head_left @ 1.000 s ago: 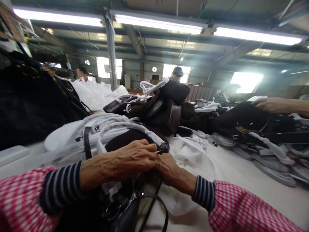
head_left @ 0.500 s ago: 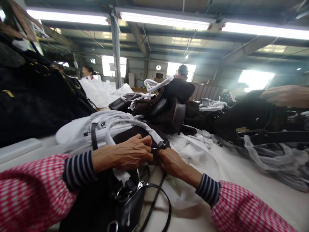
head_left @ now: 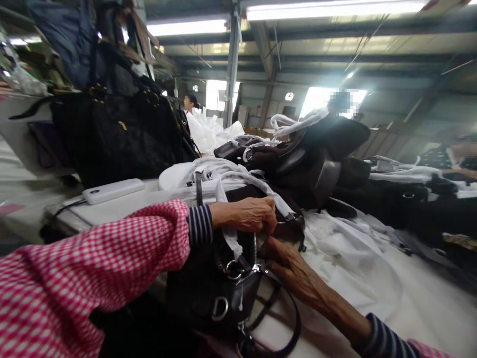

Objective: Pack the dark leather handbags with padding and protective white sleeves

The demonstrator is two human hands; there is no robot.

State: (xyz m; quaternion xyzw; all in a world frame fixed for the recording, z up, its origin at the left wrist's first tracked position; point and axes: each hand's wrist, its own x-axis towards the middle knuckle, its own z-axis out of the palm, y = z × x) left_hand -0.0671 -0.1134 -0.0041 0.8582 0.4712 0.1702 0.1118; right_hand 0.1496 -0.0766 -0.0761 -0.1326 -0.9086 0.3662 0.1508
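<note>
Both hands meet the limp-looking small black leather handbag (head_left: 210, 298): left hand (head_left: 249, 215) clamps its top edge, the surest hold; grip of right hand (head_left: 288, 262) cannot be told.

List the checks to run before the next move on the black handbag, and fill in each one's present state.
1. Grip of the left hand on top of the black handbag: ok.
2. Contact of the right hand with the bag, below the left: ok.
3. Grip of the right fingers: cannot tell, hidden behind the bag.
4. The white wrapping on the handle: ok, in place.
5. The zipper closed: cannot tell.
6. The shoulder strap clear of both hands: ok, it loops loose on the table.
</note>
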